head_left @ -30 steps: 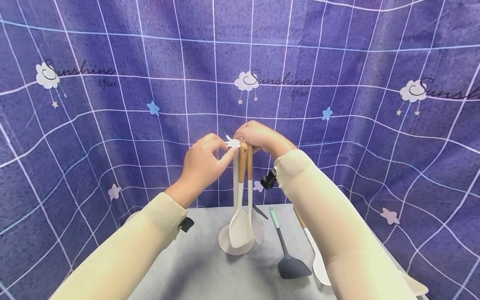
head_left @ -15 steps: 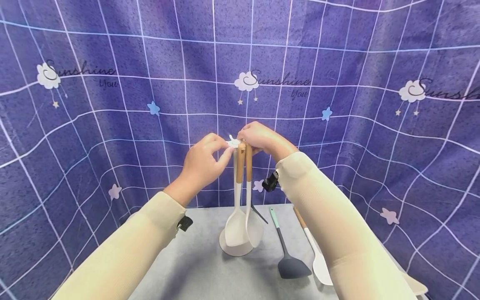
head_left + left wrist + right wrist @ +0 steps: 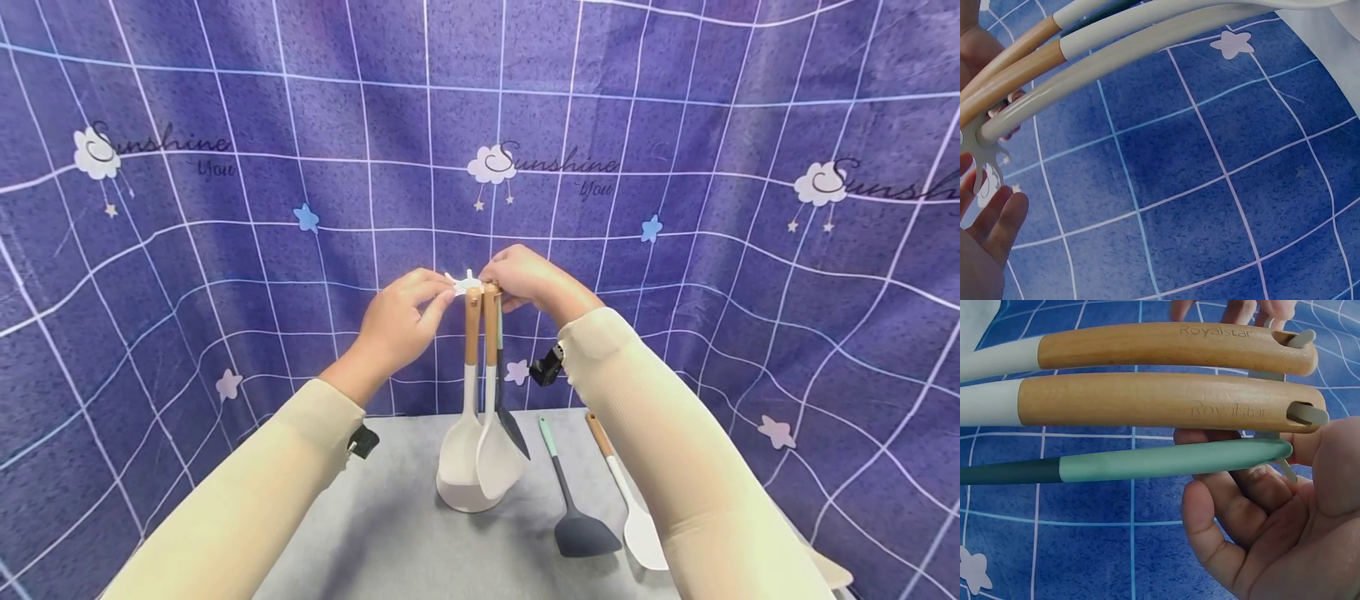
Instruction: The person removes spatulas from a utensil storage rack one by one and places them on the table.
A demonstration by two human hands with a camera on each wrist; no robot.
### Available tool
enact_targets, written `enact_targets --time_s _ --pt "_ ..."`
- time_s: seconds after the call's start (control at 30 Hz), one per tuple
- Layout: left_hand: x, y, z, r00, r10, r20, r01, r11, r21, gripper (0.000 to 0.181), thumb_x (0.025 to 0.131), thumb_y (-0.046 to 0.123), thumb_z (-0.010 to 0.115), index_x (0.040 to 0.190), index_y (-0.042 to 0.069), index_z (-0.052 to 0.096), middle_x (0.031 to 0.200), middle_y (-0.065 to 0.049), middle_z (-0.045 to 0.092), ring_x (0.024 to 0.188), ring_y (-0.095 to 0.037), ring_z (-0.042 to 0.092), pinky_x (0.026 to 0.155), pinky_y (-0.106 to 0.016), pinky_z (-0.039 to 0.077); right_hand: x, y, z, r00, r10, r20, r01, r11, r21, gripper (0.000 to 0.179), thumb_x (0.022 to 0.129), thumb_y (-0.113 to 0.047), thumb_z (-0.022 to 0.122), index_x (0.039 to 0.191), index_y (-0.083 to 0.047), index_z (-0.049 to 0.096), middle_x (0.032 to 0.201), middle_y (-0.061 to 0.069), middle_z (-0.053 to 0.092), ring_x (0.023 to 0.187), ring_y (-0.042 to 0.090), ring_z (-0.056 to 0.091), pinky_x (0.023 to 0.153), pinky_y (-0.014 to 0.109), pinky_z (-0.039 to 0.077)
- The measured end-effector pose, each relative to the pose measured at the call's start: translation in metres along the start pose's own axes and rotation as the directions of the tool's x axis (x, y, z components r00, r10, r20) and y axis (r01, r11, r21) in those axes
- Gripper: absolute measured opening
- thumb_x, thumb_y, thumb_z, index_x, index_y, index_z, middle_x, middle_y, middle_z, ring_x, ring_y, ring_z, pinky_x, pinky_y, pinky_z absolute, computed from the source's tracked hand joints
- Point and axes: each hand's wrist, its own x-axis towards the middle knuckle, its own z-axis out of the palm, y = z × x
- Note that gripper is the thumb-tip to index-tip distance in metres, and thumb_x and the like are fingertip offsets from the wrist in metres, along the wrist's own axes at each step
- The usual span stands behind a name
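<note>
A white utensil rack with a round base [image 3: 468, 497] and a ring of hooks [image 3: 467, 285] on top stands on the grey table. Two white utensils with wooden handles, a turner [image 3: 460, 450] and a spoon-like one [image 3: 497, 467], hang at its front. Behind them on the right hangs a green-handled turner [image 3: 1172, 459] with a dark blade [image 3: 514, 433]. My left hand [image 3: 397, 321] pinches a hook on the ring's left side with thumb and fingers. My right hand [image 3: 525, 275] curls its fingers behind the green handle's top end, close to the hook.
On the table [image 3: 397, 550] to the right lie another green-handled dark turner [image 3: 585, 533] and a white utensil with a wooden handle [image 3: 641, 533]. A pale object [image 3: 828, 571] shows at the far right, past the sleeve. A purple gridded curtain [image 3: 300, 167] hangs close behind the rack.
The hook ring has turned, carrying the front utensils leftward. The green-handled turner has swung round into view on the right. My left hand has shifted slightly left, my right slightly right.
</note>
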Motion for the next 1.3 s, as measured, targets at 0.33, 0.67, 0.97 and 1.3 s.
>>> enact_targets --time_s 0.33,0.67,0.97,1.3 --pt "-0.001 -0.007 -0.003 0.999 -0.033 0.034 0.034 0.999 -0.034 0.029 0.114 0.031 0.066 0.125 0.013 0.087 0.134 -0.002 0.081 0.133 -0.028 0.075 0.114 -0.054 0.059 0.001 0.000 0.002 1.000 0.007 -0.009 -0.007 1.000 -0.006 0.025 0.110 -0.017 0.061 0.117 -0.001 0.078 0.078 -0.004 0.070 0.074 0.013 0.068 0.087 0.041 0.068" --pt "-0.003 -0.006 0.000 0.999 -0.053 0.008 0.053 0.993 -0.105 0.029 0.115 0.029 0.067 0.123 0.010 0.087 0.134 -0.003 0.081 0.135 -0.028 0.074 0.116 -0.051 0.058 0.002 -0.009 0.004 0.998 -0.013 -0.062 0.005 0.993 -0.119 0.030 0.113 -0.025 0.060 0.124 -0.004 0.078 0.090 -0.001 0.068 0.079 0.014 0.067 0.088 0.042 0.069" --pt "-0.006 -0.007 0.001 0.996 -0.080 0.048 0.084 0.991 -0.100 0.034 0.117 0.033 0.062 0.133 0.014 0.085 0.148 0.001 0.076 0.145 -0.028 0.069 0.117 -0.057 0.057 0.011 -0.033 0.013 0.994 -0.106 -0.003 0.099 0.935 -0.341 0.044 0.120 -0.039 0.055 0.141 -0.009 0.078 0.139 0.010 0.079 0.125 0.026 0.071 0.106 0.043 0.061" --pt "-0.019 -0.004 0.004 0.996 -0.088 0.023 0.090 0.991 -0.096 0.042 0.111 0.033 0.071 0.149 0.016 0.075 0.165 -0.004 0.062 0.130 -0.035 0.073 0.095 -0.052 0.067 0.020 -0.031 0.020 0.996 -0.089 0.024 0.092 0.925 -0.369 0.040 0.111 -0.036 0.060 0.086 -0.014 0.083 0.089 -0.004 0.074 0.089 0.018 0.065 0.090 0.035 0.058"
